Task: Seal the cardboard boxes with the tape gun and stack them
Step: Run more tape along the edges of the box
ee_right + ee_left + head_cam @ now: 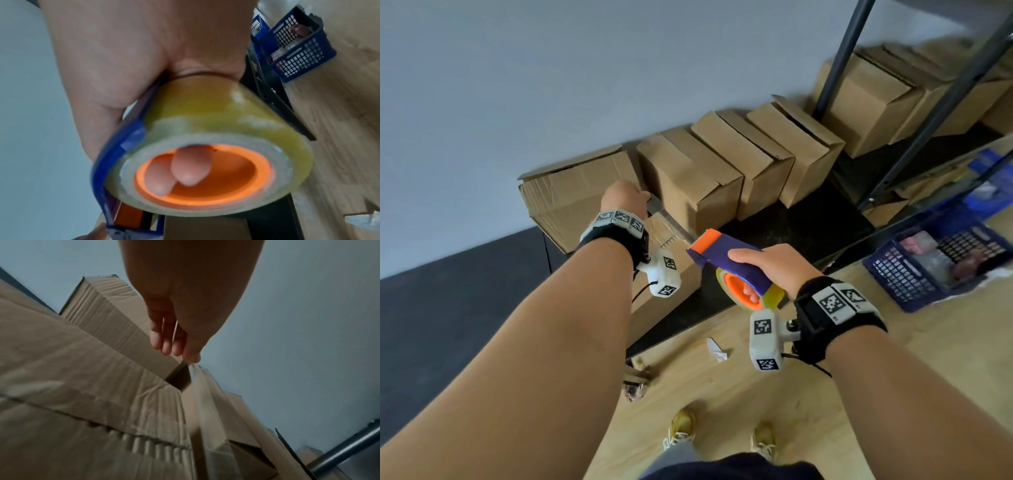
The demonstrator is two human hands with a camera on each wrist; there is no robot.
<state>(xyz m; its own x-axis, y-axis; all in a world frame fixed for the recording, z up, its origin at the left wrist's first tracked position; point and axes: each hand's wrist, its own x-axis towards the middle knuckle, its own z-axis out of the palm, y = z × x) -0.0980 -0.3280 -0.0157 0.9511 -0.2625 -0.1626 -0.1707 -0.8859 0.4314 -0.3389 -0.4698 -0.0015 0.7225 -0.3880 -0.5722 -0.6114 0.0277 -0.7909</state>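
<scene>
My right hand (pixel 774 265) grips the blue and orange tape gun (pixel 729 267), with fingers (pixel 189 165) curled through the orange core of the clear tape roll (pixel 216 121). A strip of clear tape (pixel 671 222) runs from the gun's nose up and left to my left hand (pixel 625 198), which pinches its free end. The left wrist view shows those fingertips (pixel 180 350) at the top of the strip (pixel 203 410). The strip hangs above a cardboard box (pixel 657 315) with closed flaps (pixel 82 386), and I cannot tell whether it touches the box.
A crumpled box (pixel 571 195) and a row of brown boxes (pixel 688 171) stand on a black platform (pixel 791 222) along the grey wall. Dark metal rack posts (pixel 839 58) rise at right. A blue basket (pixel 935 263) and paper scraps (pixel 715 349) lie on the wooden floor.
</scene>
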